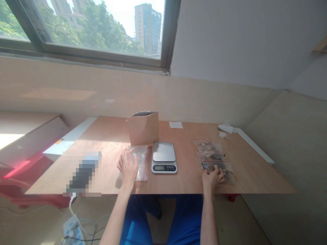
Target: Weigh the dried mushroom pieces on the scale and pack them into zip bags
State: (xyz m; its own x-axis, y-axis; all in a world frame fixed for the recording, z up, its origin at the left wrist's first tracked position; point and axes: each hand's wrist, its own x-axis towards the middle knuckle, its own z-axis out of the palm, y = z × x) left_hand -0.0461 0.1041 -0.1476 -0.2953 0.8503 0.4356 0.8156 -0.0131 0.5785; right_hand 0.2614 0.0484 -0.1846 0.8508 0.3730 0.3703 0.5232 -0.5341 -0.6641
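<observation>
Brown tabletop (176, 185) | front bag (228, 173): clear, red-edged, dark-filled | right fingers (220, 175) touching

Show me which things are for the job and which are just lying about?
Probably for the job: clear bags by the left hand, filled bags by the right hand, scale, brown bag.

Seemingly just lying about: white paper, power strip.

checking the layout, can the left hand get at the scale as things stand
Probably yes: the left hand is over the clear bags, and the scale sits just to their right, with nothing upright between. The paper bag stands farther back, seemingly out of the way.
</observation>
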